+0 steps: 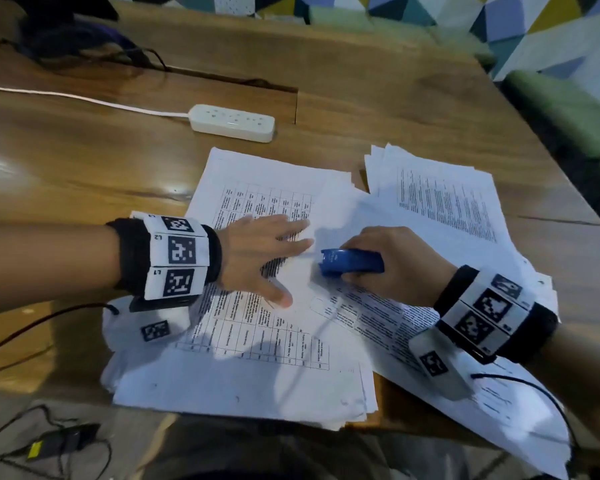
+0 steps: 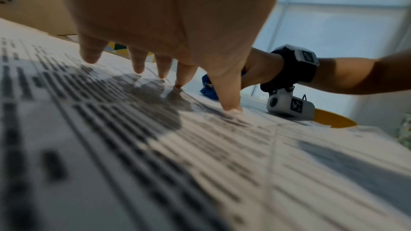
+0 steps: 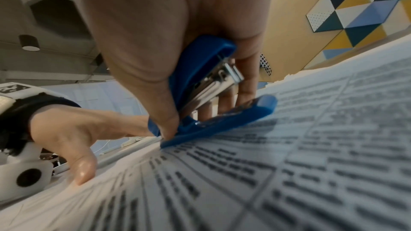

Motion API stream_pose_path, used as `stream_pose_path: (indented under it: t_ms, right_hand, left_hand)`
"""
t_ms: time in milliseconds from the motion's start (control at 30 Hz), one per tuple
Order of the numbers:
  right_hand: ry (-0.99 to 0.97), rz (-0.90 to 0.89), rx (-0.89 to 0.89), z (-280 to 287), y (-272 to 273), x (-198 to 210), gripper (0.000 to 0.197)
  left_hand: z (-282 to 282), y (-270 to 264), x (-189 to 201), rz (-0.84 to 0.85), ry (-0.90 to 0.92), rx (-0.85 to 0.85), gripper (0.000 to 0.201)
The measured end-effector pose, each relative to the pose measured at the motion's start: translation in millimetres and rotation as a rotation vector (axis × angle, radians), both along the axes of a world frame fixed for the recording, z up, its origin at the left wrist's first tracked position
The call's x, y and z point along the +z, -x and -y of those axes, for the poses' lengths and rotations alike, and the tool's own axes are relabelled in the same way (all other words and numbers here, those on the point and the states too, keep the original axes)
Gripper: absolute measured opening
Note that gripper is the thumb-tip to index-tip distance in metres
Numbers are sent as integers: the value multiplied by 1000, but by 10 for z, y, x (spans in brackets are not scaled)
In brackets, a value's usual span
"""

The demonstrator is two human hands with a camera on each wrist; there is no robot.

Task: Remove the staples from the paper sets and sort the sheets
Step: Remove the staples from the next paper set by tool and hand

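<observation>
Printed sheets with tables lie in a loose pile before me on the wooden table. My left hand lies flat on the top sheet, fingers straight and spread, pressing it down. Just right of its fingertips my right hand grips a small blue stapler, whose lower end touches the paper. In the right wrist view the stapler's metal inside shows between its two blue halves. No staple can be made out.
A second pile of text sheets lies at the right, spreading to the table's front edge. A white power strip with its cable lies behind the papers. Black cables run off each wrist. A green seat stands at far right.
</observation>
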State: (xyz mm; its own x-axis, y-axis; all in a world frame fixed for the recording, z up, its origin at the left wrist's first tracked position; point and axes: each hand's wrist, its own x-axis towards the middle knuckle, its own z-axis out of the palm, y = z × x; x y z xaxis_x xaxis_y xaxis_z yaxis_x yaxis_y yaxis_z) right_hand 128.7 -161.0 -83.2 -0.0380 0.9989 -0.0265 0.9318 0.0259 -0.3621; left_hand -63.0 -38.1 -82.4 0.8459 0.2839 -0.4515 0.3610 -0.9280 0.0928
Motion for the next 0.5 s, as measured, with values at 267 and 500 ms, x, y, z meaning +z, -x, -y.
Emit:
stream_pose_path:
  t_ms: [267,500]
  right_hand:
    - [52,-13,67,-240,-23,12,26]
    - [86,-7,184,-394,-62,40,23]
  left_hand:
    - [-207,-222,49,-124,-47,-65,96]
    - [-275,-221,-95,-185,-98,-148,106]
